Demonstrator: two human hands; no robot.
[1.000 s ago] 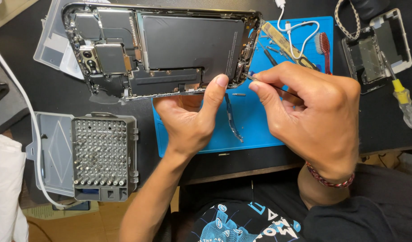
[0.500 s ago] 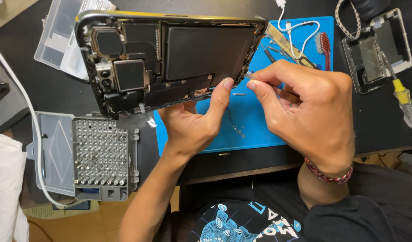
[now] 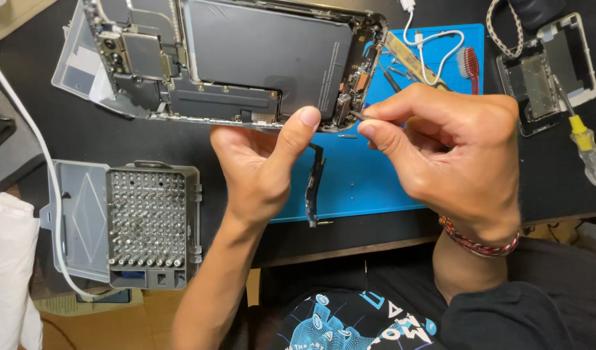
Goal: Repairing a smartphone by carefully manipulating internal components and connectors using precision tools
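Observation:
An opened phone chassis [image 3: 246,58] with its dark battery and camera modules exposed is held up over the desk. My left hand [image 3: 262,162] grips it from below, thumb pressed on the lower rim. My right hand [image 3: 450,152] pinches thin metal tweezers [image 3: 357,116], whose tip touches the chassis at its right end. A dark narrow flex part [image 3: 314,185] hangs below the phone, over the blue mat [image 3: 369,188].
A grey screwdriver bit case [image 3: 149,223] lies open at the left. On the mat's far side are a red brush [image 3: 469,65], a white cable [image 3: 434,42] and small tools. A clear parts frame [image 3: 544,74] and yellow-handled screwdriver [image 3: 586,146] sit right. A white cord [image 3: 25,129] runs left.
The phone chassis tilted up on its edge, then came back flatter and closer to the camera. My right hand moved the tweezers onto its right end.

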